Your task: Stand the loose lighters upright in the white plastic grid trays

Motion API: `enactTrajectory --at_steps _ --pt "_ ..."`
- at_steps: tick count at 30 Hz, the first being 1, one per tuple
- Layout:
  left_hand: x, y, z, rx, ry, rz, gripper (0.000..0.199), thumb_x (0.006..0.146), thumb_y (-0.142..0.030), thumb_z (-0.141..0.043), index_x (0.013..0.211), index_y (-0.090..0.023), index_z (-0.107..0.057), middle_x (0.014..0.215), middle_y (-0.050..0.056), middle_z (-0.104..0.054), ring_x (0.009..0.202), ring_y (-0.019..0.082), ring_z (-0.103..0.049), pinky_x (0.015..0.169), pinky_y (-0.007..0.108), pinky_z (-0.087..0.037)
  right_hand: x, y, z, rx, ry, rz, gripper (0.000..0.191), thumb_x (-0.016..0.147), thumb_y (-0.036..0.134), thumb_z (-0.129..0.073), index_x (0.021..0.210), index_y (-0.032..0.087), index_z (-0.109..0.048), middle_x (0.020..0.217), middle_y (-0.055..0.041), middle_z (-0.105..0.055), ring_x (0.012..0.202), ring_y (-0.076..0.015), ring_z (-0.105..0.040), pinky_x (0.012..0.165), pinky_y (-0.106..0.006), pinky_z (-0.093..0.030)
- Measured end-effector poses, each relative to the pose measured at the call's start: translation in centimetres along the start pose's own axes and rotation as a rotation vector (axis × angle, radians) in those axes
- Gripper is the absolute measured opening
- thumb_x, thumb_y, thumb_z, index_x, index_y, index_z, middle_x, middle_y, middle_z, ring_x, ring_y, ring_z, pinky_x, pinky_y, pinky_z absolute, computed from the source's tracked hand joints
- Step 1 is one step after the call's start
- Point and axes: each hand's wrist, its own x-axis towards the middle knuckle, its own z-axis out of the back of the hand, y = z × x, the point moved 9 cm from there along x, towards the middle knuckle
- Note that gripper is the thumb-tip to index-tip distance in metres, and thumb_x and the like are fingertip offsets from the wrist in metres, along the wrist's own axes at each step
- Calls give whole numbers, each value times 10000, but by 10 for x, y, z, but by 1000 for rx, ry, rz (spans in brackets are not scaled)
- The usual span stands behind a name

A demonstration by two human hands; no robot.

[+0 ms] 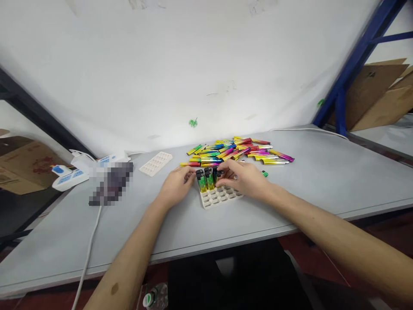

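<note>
Your right hand (243,177) pinched a black-topped green-yellow lighter (220,175) at the slotted cream tray (213,200); left hand's (177,185) slightly curled fingers sat beside the upright lighters

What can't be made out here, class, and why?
All in the head view:
- Lighter: partly covered by right hand.
- Tray, far right part: behind that hand.
- Dark object: blurred by pixelation.
- Bottle, lower part: cut off by bottom edge.
</note>
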Motion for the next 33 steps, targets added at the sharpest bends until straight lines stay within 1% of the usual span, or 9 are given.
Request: enactTrajectory --at_steps 3,6,10,14,17,21,27,29,33 --pt "0 0 1 0 -3 2 330 951 -369 -424 1059 -212 -693 964 66 -727 899 236 -635 845 373 -510 0 2 1 -174 -26 -10 328 818 379 -817 1087 275 -659 896 -21 -773 769 -201 -695 674 -294 -466" --pt "0 0 1 0 -7 -6 331 952 -371 -422 1067 -211 -688 957 65 -724 894 236 -632 841 376 -504 -1 14 5 -336 -70 71 273 870 500 -738 1011 269 -708 926 -42 -767 732 -184 -654 621 -279 -382" --pt "0 0 0 6 -6 -13 319 957 -367 -417 1035 -222 -690 989 63 -725 910 237 -634 845 375 -500 0 14 25 -382 -151 67 302 974 501 -560 910 237 -691 727 -32 -691 627 -164 -576 600 -286 -340" --pt "0 1 -1 15 -4 -13 317 959 -368 -418 1024 -218 -690 988 67 -722 911 238 -641 853 375 -505 1 -25 68 -563 -233 -200 372 989 434 -467 693 226 -553 630 -48 -615 570 -185 -505 567 -320 -277" --pt "0 0 -1 16 -7 -21 314 963 -370 -418 1020 -222 -689 987 65 -723 907 236 -641 852 374 -509 -5 -71 79 -638 -33 -440 419 881 595 -587 667 238 -545 609 -62 -617 565 -220 -530 542 -328 -282" --pt "0 1 0 27 -8 -9 308 960 -368 -424 1033 -222 -686 955 65 -719 898 237 -637 841 371 -511 -17 -100 78 -606 107 -514 475 742 698 -696 775 234 -601 691 -71 -678 631 -256 -614 539 -335 -356" --pt "0 1 0 18 -5 -11 320 954 -370 -422 1036 -218 -692 961 67 -718 897 238 -638 833 369 -511 -15 -98 57 -452 131 -412 345 737 294 -754 1062 207 -674 951 -86 -750 820 -254 -690 655 -334 -472" --pt "0 1 0 10 -3 -12 318 954 -363 -421 1038 -223 -694 1013 67 -728 903 236 -638 835 374 -511 -11 -95 53 -431 112 -376 286 740 270 -751 1015 209 -710 949 -87 -750 811 -253 -686 661 -336 -470" --pt "0 1 0 8 -3 -10 304 952 -356 -430 1039 -232 -694 1018 62 -731 920 233 -644 827 357 -517 -8 -93 47 -395 139 -366 105 771 321 -741 794 223 -714 699 -44 -691 631 -228 -620 557 -322 -395"
